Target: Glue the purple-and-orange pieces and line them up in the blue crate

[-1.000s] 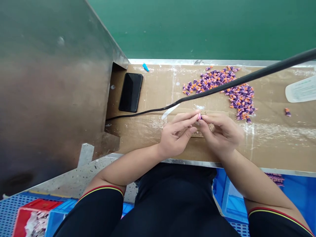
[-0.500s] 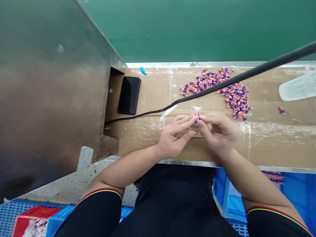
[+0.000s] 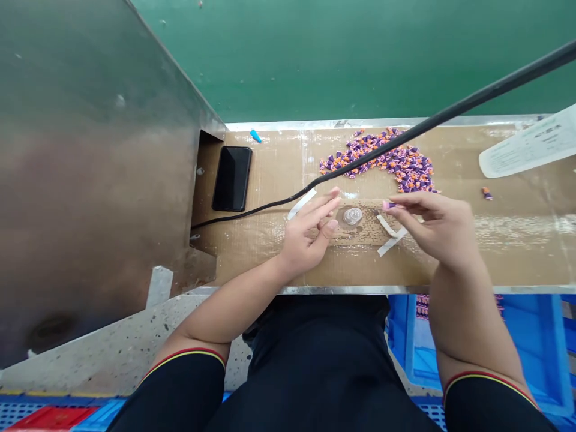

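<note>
My right hand pinches a small purple-and-pink piece between thumb and fingertips, pink end to the left. My left hand is open, fingers stretched out and thumb apart, with nothing visible in it. Between the hands a clear, glossy round blob lies on a speckled brown patch of the table. Just beyond my right hand spreads a pile of small purple, pink and orange pieces, partly crossed by a black cable. Below my right fingertips lie a short off-white strip and a piece of white tape.
The black cable runs slantwise over the table. A black phone and a small blue cap-like piece are left. At right are a white container and one stray piece. A metal housing walls the left; blue crates stand below.
My hands have parted: the right moved right with the small piece, the left slightly left. The clear blob between them now shows. The whole view has shifted a little.
</note>
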Demonstrator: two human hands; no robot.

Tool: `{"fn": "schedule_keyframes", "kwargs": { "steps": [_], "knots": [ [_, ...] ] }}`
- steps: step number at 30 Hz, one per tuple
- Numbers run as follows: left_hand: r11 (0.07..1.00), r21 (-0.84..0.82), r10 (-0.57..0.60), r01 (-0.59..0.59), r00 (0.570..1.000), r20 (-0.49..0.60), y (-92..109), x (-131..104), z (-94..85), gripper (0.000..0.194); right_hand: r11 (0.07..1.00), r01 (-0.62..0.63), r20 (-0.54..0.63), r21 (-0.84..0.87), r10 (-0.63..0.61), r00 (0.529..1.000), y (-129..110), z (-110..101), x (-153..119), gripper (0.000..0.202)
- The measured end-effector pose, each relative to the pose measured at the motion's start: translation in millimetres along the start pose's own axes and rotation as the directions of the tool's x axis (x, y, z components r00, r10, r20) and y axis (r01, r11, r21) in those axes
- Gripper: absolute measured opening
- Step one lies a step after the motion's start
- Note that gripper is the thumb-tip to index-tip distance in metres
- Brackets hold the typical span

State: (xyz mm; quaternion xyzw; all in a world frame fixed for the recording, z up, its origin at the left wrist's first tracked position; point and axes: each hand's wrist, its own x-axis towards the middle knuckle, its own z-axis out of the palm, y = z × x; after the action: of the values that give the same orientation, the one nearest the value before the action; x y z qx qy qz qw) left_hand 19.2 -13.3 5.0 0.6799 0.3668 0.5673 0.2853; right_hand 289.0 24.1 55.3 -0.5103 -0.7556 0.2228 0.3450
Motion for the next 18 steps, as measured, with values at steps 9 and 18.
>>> {"fn": "schedule_keyframes", "kwargs": {
  "steps": [9, 18],
  "knots": [
    [1.000, -0.014, 0.019, -0.020, 0.997, -0.078, 3.1, 0.8, 1.8, 0.032, 0.934, 0.151, 0.268, -0.325, -0.062, 0.961, 39.8, -58.6, -55.5, 0.017],
    [0.995, 0.023, -0.094, 0.097, 0.992, -0.087, -0.6, -1.8, 4.0, 0.025, 0.962, -0.024, 0.098, -0.272, 0.052, 0.994, 46.0, -43.1, -92.0, 0.024]
  ]
}}
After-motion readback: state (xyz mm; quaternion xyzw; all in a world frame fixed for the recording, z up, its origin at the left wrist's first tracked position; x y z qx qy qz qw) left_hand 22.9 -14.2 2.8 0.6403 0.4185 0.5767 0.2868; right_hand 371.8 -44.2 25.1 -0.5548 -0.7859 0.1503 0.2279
